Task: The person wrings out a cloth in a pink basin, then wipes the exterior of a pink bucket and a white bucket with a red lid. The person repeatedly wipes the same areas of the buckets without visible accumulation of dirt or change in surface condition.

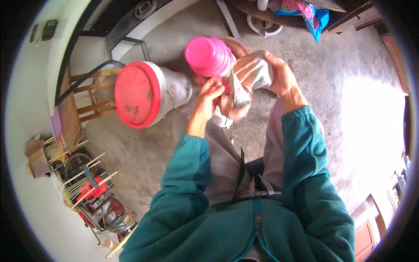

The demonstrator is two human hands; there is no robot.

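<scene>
A beige-grey cloth (253, 70) is bunched in my right hand (283, 77), with the thumb on its upper edge. Its crumpled end hangs over a blurred, skin-coloured shape (234, 108), which I cannot identify. To the left of the cloth, my left hand (208, 98) has its fingertips closed on a thin pink strap (226, 86). Just beyond both hands stands a container with a bright pink lid (201, 54), its lower part largely hidden. A large white plastic bucket (175, 88) with a red lid (137, 95) stands left of my left hand.
Behind the bucket is a wooden frame (95, 95). Racks (81, 180) and a spoked wheel (78, 165) crowd the lower left wall. A blue-and-pink plastic bag (316, 19) overhangs the dark table (239, 9) at the top. Bright light falls on the concrete floor (327, 98) at right.
</scene>
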